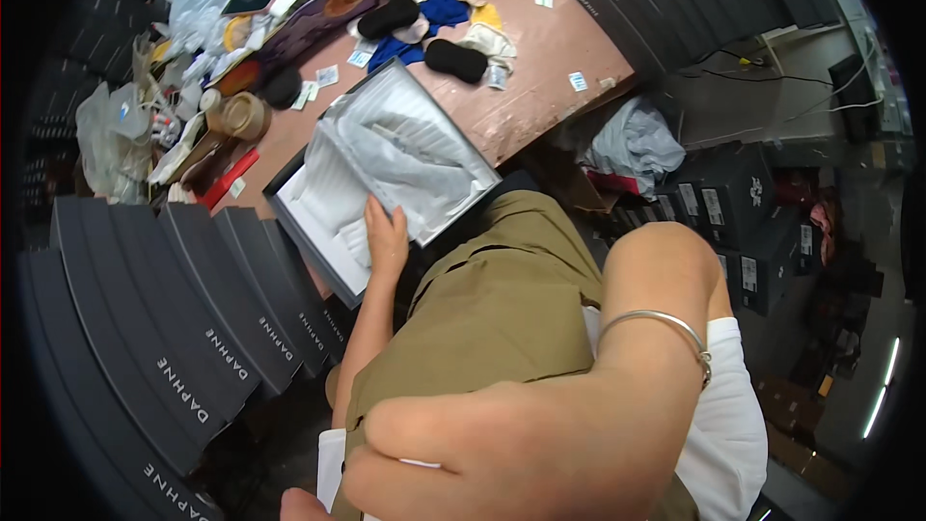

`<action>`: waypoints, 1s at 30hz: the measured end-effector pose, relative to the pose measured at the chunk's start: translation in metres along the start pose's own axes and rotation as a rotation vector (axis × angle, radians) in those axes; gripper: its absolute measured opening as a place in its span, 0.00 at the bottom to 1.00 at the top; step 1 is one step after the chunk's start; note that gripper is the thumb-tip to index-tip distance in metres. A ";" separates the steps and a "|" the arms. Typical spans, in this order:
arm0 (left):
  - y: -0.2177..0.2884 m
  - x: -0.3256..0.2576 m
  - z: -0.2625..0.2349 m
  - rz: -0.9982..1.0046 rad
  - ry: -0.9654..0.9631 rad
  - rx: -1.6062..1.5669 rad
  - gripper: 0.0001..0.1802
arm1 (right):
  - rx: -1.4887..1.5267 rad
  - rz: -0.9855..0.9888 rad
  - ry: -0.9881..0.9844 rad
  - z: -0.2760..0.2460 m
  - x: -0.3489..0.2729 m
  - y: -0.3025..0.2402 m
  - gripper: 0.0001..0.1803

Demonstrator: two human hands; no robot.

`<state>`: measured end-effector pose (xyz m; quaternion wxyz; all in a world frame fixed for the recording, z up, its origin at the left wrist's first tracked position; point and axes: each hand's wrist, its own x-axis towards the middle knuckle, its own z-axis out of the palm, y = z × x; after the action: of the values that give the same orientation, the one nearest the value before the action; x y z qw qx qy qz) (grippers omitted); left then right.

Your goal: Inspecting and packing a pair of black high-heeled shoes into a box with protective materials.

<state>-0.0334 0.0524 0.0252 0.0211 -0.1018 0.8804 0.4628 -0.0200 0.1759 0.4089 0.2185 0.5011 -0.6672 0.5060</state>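
An open dark grey shoe box (304, 241) with a white inside sits tilted at the table's near edge, by my lap. White tissue paper (415, 169) fills much of it, and whatever it may wrap is hidden. My left hand (386, 241) reaches into the near side of the box, its fingers stretched out against the tissue paper. Close to the camera, my right hand (453, 444) is bent back toward my body, with a silver bangle (666, 316) on that arm. Its fingers are pressed together; a small white sliver shows between them, too little to name.
Dark shoe boxes stand stacked at the left (183, 328) and far right (694, 0). On the pinkish table (550, 58) lie black oval pads (455, 60), blue and cream cloths, small labels, a phone (253, 0), a brown jar (246, 116) and plastic bags. More boxes (714, 198) stand beyond my right knee.
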 end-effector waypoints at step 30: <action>0.102 0.004 -0.028 -0.186 -0.044 -0.526 0.45 | -0.055 1.239 -0.390 -0.069 -0.272 0.281 0.15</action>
<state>-0.0562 0.0853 0.1232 0.0556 -0.1742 0.7163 0.6735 -0.1758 0.3556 0.0904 -0.2261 0.1006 -0.8728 0.4207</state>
